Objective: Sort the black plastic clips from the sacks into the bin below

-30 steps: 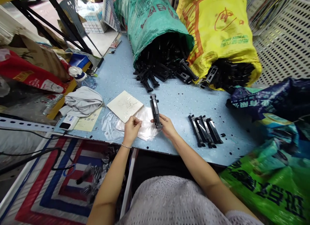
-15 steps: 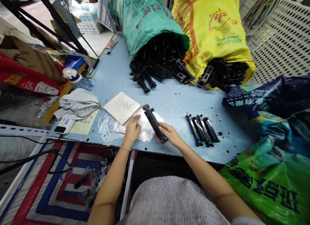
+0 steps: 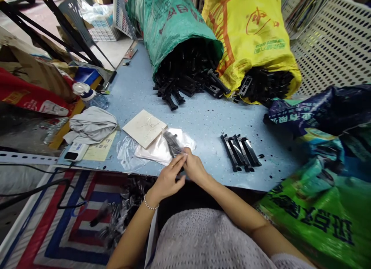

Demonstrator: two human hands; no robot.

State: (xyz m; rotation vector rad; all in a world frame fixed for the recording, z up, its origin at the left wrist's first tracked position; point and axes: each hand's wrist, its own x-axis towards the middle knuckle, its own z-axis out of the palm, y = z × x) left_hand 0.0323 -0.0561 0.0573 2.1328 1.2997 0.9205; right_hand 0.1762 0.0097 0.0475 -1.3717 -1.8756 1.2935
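A long black plastic part (image 3: 173, 142) lies inside a clear plastic bag, over a stack of flat clear bags (image 3: 156, 152) near the table's front edge. My left hand (image 3: 170, 178) and my right hand (image 3: 194, 167) meet at the near end of the bagged part, fingers pinched together on it. The fingers hide that end. Left of the stack, a square cream tile (image 3: 145, 128) rests partly on the bags. Several matching black parts (image 3: 240, 153) lie in a row to the right of my hands.
At the back, a green sack (image 3: 179, 25) and a yellow sack (image 3: 255, 33) spill black parts. A grey cloth (image 3: 91, 126), a white device (image 3: 77, 151) and a bottle (image 3: 89, 96) stand left. A green bag (image 3: 319, 218) hangs over the right edge.
The black part, bare in my right hand before, is now inside a clear bag. My left hand has come right and down to join my right hand at its near end.
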